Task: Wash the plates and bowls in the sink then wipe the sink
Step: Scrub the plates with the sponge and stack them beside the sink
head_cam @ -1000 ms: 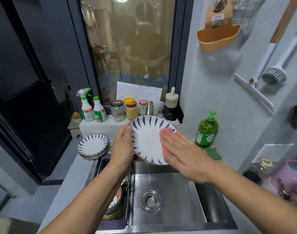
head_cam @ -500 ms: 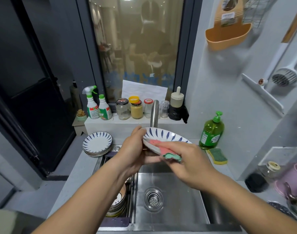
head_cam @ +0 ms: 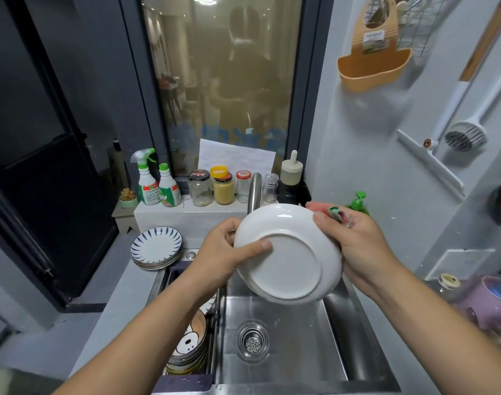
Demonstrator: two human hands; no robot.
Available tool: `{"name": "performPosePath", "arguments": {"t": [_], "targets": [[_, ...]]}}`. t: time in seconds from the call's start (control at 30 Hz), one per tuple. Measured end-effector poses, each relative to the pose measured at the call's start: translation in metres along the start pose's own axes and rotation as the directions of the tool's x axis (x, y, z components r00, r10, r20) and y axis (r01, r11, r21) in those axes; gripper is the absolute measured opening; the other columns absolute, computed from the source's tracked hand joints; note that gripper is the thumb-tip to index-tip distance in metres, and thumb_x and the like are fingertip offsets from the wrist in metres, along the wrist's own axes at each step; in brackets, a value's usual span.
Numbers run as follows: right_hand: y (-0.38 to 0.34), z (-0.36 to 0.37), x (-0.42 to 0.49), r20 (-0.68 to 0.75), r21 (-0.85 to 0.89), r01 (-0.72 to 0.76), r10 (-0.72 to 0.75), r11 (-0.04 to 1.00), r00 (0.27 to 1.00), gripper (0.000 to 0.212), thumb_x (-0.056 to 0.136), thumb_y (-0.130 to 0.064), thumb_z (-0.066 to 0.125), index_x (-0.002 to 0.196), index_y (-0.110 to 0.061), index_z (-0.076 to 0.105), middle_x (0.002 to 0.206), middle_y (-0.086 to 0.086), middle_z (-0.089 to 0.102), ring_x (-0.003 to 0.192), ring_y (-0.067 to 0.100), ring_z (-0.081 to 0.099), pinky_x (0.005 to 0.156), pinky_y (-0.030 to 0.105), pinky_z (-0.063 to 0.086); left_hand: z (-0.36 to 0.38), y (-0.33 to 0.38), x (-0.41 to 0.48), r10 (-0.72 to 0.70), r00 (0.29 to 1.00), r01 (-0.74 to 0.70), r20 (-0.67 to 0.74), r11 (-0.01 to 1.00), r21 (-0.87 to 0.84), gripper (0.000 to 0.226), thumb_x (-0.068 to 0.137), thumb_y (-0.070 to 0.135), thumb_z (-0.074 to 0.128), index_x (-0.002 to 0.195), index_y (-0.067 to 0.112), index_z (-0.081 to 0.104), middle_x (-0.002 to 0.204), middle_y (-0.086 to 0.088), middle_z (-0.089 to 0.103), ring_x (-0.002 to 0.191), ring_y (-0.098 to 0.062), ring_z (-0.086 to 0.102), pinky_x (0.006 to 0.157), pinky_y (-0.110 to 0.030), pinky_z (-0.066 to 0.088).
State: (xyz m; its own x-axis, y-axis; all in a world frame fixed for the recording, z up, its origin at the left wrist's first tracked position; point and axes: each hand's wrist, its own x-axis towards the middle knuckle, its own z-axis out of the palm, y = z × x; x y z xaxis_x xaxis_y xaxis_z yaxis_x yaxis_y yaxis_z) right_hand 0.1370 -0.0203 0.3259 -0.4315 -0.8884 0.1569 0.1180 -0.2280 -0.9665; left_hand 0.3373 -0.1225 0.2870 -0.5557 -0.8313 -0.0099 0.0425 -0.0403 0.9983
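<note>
Plate (head_cam: 286, 252) hangs tilted over the sink (head_cam: 286, 366), its plain white underside turned up toward the camera. A second ago its blue-striped face showed and the sponge was rubbing across it; half a second ago it was mid-turn. So the face looks scrubbed, and the back is probably next. The left hand (head_cam: 221, 252) grips the left rim, thumb laid across the back at the foot ring, fingers hidden behind. The right hand (head_cam: 357, 240) curls round the right rim, with the sponge (head_cam: 340, 216) pinched at the edge and not yet on the back. Bowls (head_cam: 189, 346) wait stacked in the left compartment, probably unwashed. Striped plates (head_cam: 156, 248) sit stacked on the counter left of the sink. No water runs from the tap (head_cam: 253, 192).
</note>
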Motion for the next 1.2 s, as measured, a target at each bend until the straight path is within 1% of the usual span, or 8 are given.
{"name": "performPosePath", "arguments": {"t": [0.23,0.37,0.5,0.7,0.9,0.97,1.1,1.2], "targets": [[0.004,0.012,-0.006,-0.035,-0.360,0.285,-0.318,0.888,0.948,0.021,0.100,-0.015,0.061,0.115,-0.020,0.074,0.117,-0.013,0.074,0.108,-0.008,0.065,0.091,0.012,0.050,0.008,-0.004,-0.002,0.075,0.994,-0.081,-0.079,0.993,-0.080,0.063,0.051,0.035,0.095,0.098,0.010,0.060,0.088,-0.003,0.075,0.082,-0.020,0.073,0.065,-0.029,0.057],[0.017,0.010,0.004,0.401,-0.675,0.634,-0.533,0.378,0.745,0.045,0.102,-0.013,0.053,0.146,-0.006,0.051,0.155,0.000,0.048,0.148,0.011,0.037,0.122,0.032,0.030,0.012,-0.002,-0.001,0.086,0.993,-0.089,-0.082,0.995,-0.036,0.064,0.055,0.030,0.096,0.099,0.002,0.059,0.086,-0.001,0.074,0.081,-0.017,0.070,0.065,-0.027,0.057],[0.023,0.021,0.011,0.627,-0.640,0.747,-0.440,0.180,0.643,0.052,0.101,-0.024,0.047,0.150,-0.005,0.045,0.160,0.006,0.040,0.152,0.021,0.029,0.123,0.053,0.024,0.018,-0.002,0.003,0.125,0.988,-0.123,-0.089,0.992,0.031,0.076,0.047,0.041,0.092,0.099,-0.002,0.058,0.087,-0.005,0.070,0.078,-0.015,0.063,0.068,-0.032,0.053],[0.024,0.015,0.017,0.455,-0.633,0.588,-0.372,0.504,0.809,0.050,0.100,-0.038,0.044,0.141,-0.013,0.057,0.163,0.002,0.033,0.148,0.012,0.033,0.122,0.032,0.026,0.016,-0.006,0.005,0.116,0.991,-0.110,-0.073,0.991,0.078,0.063,0.047,0.038,0.092,0.091,0.009,0.058,0.083,-0.002,0.068,0.073,-0.011,0.061,0.065,-0.029,0.052],[0.018,0.021,0.033,0.564,-0.767,0.624,-0.307,0.150,0.767,0.053,0.100,-0.044,0.040,0.147,-0.019,0.049,0.143,0.001,0.051,0.127,0.026,0.048,0.106,0.047,0.042,0.019,0.007,0.011,0.172,0.983,-0.160,-0.065,0.974,0.162,0.045,0.057,0.028,0.090,0.087,0.014,0.059,0.077,0.004,0.068,0.067,-0.003,0.059,0.060,-0.023,0.051],[0.020,0.010,0.035,0.497,-0.763,0.587,-0.337,0.270,0.800,0.051,0.101,-0.041,0.040,0.147,-0.019,0.047,0.136,0.002,0.052,0.122,0.018,0.049,0.104,0.032,0.040,0.014,0.010,0.010,0.165,0.980,-0.150,-0.111,0.980,0.131,0.056,0.057,0.024,0.095,0.097,0.005,0.061,0.087,-0.004,0.073,0.074,-0.009,0.066,0.065,-0.030,0.058],[0.040,0.009,0.021,0.029,-0.408,0.167,-0.170,0.898,0.985,0.033,0.109,-0.023,0.041,0.142,-0.021,0.044,0.113,-0.008,0.057,0.083,-0.008,0.059,0.078,0.011,0.048,0.008,0.015,0.012,0.140,0.947,-0.173,-0.287,0.981,-0.091,0.049,0.070,0.010,0.093,0.108,0.005,0.061,0.100,-0.011,0.076,0.085,-0.020,0.073,0.067,-0.028,0.060],[0.063,0.026,0.006,-0.120,-0.160,0.018,-0.038,0.987,0.992,0.023,0.110,-0.021,0.036,0.129,-0.017,0.046,0.084,-0.005,0.050,0.062,0.001,0.051,0.053,0.008,0.042,0.013,0.014,0.017,0.105,0.947,-0.192,-0.304,0.942,-0.274,0.049,0.081,0.010,0.084,0.125,0.004,0.062,0.114,-0.015,0.076,0.101,-0.027,0.074,0.085,-0.039,0.061]]}}
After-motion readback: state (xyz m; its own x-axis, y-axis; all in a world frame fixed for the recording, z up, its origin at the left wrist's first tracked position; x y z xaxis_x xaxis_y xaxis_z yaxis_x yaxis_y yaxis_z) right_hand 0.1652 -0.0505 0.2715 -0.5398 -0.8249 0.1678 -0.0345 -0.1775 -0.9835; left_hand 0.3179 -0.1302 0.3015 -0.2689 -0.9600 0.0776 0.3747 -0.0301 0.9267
